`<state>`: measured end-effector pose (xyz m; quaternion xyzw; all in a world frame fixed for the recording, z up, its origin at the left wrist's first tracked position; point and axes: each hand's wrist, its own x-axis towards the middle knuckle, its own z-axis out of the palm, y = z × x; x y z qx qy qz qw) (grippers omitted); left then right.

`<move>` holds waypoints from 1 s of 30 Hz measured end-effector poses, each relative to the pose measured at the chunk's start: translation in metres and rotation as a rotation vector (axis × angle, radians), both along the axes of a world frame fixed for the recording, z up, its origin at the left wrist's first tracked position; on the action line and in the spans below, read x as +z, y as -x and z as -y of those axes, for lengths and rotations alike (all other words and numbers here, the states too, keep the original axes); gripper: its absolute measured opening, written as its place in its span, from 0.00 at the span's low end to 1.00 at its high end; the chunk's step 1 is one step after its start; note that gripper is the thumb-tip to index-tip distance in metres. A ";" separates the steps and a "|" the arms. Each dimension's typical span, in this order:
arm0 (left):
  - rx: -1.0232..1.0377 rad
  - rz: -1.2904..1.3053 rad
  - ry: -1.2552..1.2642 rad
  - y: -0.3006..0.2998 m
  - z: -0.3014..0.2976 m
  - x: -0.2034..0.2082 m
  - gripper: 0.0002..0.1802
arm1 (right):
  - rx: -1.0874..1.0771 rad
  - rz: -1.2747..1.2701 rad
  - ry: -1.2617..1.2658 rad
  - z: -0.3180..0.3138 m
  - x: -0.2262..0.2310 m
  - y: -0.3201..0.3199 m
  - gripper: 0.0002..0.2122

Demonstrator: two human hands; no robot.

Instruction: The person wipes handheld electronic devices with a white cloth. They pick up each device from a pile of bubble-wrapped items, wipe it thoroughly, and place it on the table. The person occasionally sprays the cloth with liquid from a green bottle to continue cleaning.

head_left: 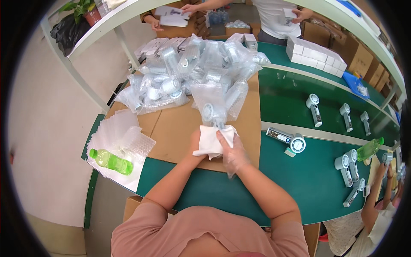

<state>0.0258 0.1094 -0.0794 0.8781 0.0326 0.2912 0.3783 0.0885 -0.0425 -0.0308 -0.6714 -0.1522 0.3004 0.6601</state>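
Observation:
Over the cardboard sheet (160, 137) in front of me, my left hand (196, 143) and my right hand (234, 155) hold a white cloth (209, 136) between them. The right hand wears a thin clear glove, its thumb pressed on the cloth. Most of the left hand's fingers are hidden beneath the cloth. Something greyish shows at the cloth's far edge; I cannot tell whether the cloth wraps it. Just beyond lies a handheld fan in a clear bubble bag (212, 96), at the near side of a big heap of bagged fans (171, 77).
Left of me, a green bottle (112, 162) lies on fanned bubble bags (112, 130). An unbagged fan (295, 143) rests on the green table at right, near several more fans (314, 109) on the belt. White boxes (314, 55) stand beyond it. Co-workers are across and at right.

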 end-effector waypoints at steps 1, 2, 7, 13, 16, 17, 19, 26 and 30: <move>0.122 0.132 0.271 -0.001 0.004 -0.002 0.17 | 0.058 0.097 -0.022 -0.002 -0.007 -0.002 0.25; 0.196 0.151 0.270 -0.003 0.003 0.003 0.16 | 0.106 0.191 -0.044 -0.003 -0.010 -0.004 0.24; 0.211 0.204 -0.224 -0.006 -0.008 0.028 0.08 | 0.240 -0.218 -0.085 -0.002 0.003 -0.001 0.22; 0.019 0.008 0.673 0.023 0.004 0.058 0.06 | 0.278 -0.339 -0.199 0.010 0.010 -0.027 0.20; -0.050 -0.009 1.083 0.036 0.007 0.077 0.07 | 0.387 0.354 0.051 0.027 0.030 -0.022 0.18; -0.081 -0.003 1.156 0.038 0.006 0.081 0.07 | 0.468 0.464 0.071 0.026 0.029 -0.023 0.17; -0.132 -0.034 1.234 0.044 0.002 0.081 0.06 | 0.462 0.812 0.243 0.023 0.036 -0.018 0.15; -0.016 -0.108 0.867 0.062 -0.006 0.104 0.05 | 0.424 1.087 0.051 0.027 0.041 -0.013 0.14; -0.036 -0.139 0.705 0.069 -0.010 0.114 0.05 | 0.450 1.095 0.013 0.030 0.050 -0.008 0.11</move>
